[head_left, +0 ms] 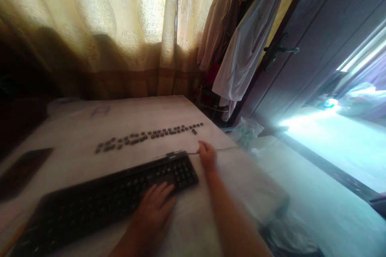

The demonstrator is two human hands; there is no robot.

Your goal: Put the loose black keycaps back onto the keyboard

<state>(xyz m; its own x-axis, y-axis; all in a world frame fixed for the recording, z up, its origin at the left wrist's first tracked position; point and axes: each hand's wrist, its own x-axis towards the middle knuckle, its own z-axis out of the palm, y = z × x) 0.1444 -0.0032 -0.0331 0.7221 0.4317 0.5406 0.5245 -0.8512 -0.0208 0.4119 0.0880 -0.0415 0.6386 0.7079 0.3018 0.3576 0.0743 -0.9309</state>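
A black keyboard [114,196] lies slantwise on a white cloth-covered surface [144,112]. My left hand [155,204] rests flat on the keyboard's near right edge, fingers stretched out over the keys. My right hand [207,154] is beyond the keyboard's right end, fingers curled down by the thin white cable [223,149] that runs from the keyboard; what it grips is not clear. A row of several loose dark keycaps [150,134] lies on the cloth behind the keyboard.
A dark flat phone-like object [22,168] lies at the left. Patterned curtains [120,28] hang behind. Clothes [238,48] hang at the right beside a dark door [316,40] with a handle. The surface ends just right of my right hand.
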